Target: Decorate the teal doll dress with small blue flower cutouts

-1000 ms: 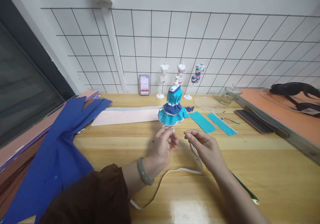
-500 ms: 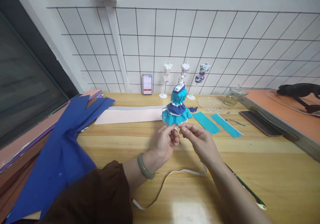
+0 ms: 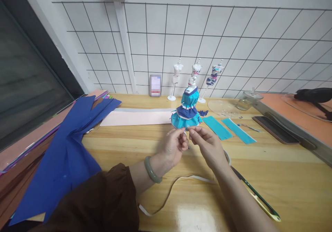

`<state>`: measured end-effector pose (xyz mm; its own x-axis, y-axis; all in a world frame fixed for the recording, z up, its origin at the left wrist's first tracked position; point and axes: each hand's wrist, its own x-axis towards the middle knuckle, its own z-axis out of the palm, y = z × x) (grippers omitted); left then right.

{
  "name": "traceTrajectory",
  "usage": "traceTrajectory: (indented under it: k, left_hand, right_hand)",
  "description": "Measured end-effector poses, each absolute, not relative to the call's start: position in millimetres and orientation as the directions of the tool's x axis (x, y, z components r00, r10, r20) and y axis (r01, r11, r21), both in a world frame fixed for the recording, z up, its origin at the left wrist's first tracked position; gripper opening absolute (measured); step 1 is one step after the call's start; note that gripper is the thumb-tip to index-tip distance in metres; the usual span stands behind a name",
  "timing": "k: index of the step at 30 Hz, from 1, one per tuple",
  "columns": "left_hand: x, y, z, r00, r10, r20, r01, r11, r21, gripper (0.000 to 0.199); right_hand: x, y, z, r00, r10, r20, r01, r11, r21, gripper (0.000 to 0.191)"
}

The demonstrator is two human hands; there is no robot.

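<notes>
A small dress form wears a tiered dress in turquoise and dark blue with thin white bands, standing near the middle of the table. Just at the front hem, my left hand is closed in a pinch, its thumb and index finger touching the lower edge. Opposite it, my right hand pinches at the same hem from the right, its fingertips close to the left ones. What lies between the fingertips is too small to make out. A narrow white strip curves over the table below the hands.
Blue material lies at the left, with a pale pink strip behind. Turquoise pieces and a dark phone are at the right. A green-handled tool lies near my right forearm. Three dress forms stand behind.
The view has shifted slightly, so the scene sits a little further right. Both hands stay at the hem in nearly the same pose. More of the green-handled tool shows beside my right forearm.
</notes>
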<state>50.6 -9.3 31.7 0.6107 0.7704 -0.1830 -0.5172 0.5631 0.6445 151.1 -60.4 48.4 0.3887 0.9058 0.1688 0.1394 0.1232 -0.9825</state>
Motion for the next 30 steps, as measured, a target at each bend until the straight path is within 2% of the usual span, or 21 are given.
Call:
traceTrajectory:
  k: [12,30]
  left_hand:
    - [50.3,-9.4,32.6,0.632,0.757,-0.165,-0.512,0.568,0.644,0.023]
    - [50.2,-9.6,32.2,0.634,0.753,-0.177,-0.512,0.580,0.634,0.023]
  right_hand:
    - [147.5,-60.7,47.2,0.427,0.873,0.235,0.293,0.113,-0.949,0.029]
    - [145.8,-58.3,45.9,0.451,0.856,0.252,0.302,0.119,-0.946,0.026]
